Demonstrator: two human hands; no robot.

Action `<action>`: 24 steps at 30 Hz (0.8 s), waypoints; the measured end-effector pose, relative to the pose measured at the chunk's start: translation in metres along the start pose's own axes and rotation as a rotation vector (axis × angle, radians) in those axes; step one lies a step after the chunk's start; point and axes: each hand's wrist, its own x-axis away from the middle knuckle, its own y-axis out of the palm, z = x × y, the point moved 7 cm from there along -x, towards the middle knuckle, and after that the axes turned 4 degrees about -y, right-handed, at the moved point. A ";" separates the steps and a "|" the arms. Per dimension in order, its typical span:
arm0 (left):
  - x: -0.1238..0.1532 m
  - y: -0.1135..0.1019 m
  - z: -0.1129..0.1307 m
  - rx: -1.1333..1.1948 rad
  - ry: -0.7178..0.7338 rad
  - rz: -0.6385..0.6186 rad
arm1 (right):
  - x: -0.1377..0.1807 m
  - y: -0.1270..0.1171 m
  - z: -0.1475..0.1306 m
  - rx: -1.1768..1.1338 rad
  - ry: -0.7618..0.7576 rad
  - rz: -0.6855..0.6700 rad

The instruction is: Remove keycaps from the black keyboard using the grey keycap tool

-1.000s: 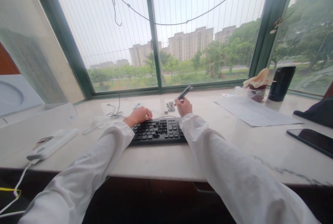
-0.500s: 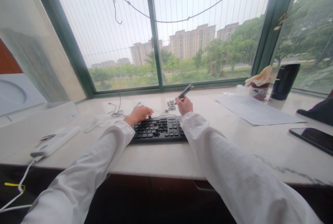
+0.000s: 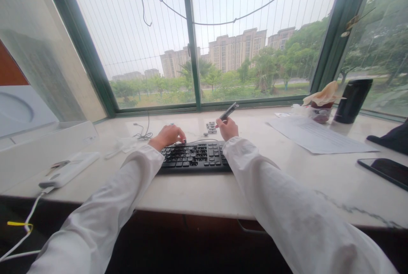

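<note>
A black keyboard [image 3: 188,164] lies on the windowsill desk, with several keys gone from its middle right section. My left hand [image 3: 168,136] is over its upper left edge, fingers closed on a small black keycap [image 3: 185,141]. In my right hand [image 3: 228,128], above the keyboard's upper right corner, is a slim dark pen-like tool [image 3: 230,111] pointing up and away; its exact kind is unclear. Loose keycaps [image 3: 211,127] sit in small rows behind the keyboard, just left of my right hand.
To the left are a white power strip [image 3: 68,170], a coiled thin cable [image 3: 145,135] and a white box [image 3: 47,142]. Printed paper [image 3: 315,136], a phone [image 3: 385,168], a black tumbler [image 3: 353,100] and a cup [image 3: 321,110] stand or lie on the right. A window frame [image 3: 153,111] borders the back.
My left fingers have curled in and now close on the keycap that showed beneath them before. My right hand keeps its grip on the tool, almost still. The view has shifted slightly.
</note>
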 end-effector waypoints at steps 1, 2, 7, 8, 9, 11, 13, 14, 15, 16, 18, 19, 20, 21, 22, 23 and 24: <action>-0.001 0.002 -0.001 0.001 -0.001 -0.007 | 0.000 0.000 0.000 0.001 -0.001 -0.002; -0.002 0.005 -0.002 0.001 -0.002 -0.014 | 0.000 0.000 0.000 0.002 -0.003 -0.004; -0.003 0.013 -0.006 0.001 -0.003 -0.041 | 0.000 0.002 0.001 -0.005 0.004 -0.014; -0.003 0.014 -0.007 0.000 -0.001 -0.041 | 0.000 0.002 0.001 -0.005 0.006 -0.015; -0.003 0.014 -0.008 0.000 0.002 -0.039 | 0.000 0.002 0.001 -0.006 0.007 -0.016; -0.003 0.012 -0.009 0.002 0.012 -0.029 | 0.000 0.002 0.001 -0.008 0.006 -0.018; -0.002 0.011 -0.006 0.003 0.053 -0.016 | -0.001 0.002 0.001 -0.008 0.002 -0.019; -0.002 0.010 -0.004 0.002 0.083 -0.013 | -0.001 0.002 0.001 -0.007 0.001 -0.019; -0.001 0.010 -0.002 0.003 0.113 -0.012 | -0.001 0.002 0.002 -0.005 0.000 -0.019; -0.001 0.009 0.000 0.005 0.136 -0.013 | -0.001 0.003 0.002 -0.004 0.000 -0.019; 0.000 0.009 0.002 0.014 0.146 -0.014 | -0.002 0.003 0.002 -0.003 0.000 -0.019; 0.000 0.009 0.003 0.020 0.138 -0.009 | -0.002 0.003 0.002 -0.003 0.000 -0.018; 0.001 0.008 0.003 0.026 0.130 0.002 | -0.002 0.003 0.002 -0.002 0.000 -0.015; 0.002 0.006 0.004 0.031 0.124 0.017 | -0.002 0.004 0.003 -0.001 0.001 -0.012; 0.002 0.004 0.005 0.035 0.119 0.036 | -0.003 0.003 0.003 0.001 0.003 -0.008; 0.003 0.002 0.006 0.038 0.113 0.056 | -0.003 0.003 0.003 0.003 0.003 -0.004; 0.004 0.000 0.007 0.043 0.107 0.083 | -0.003 0.003 0.003 0.005 0.003 -0.002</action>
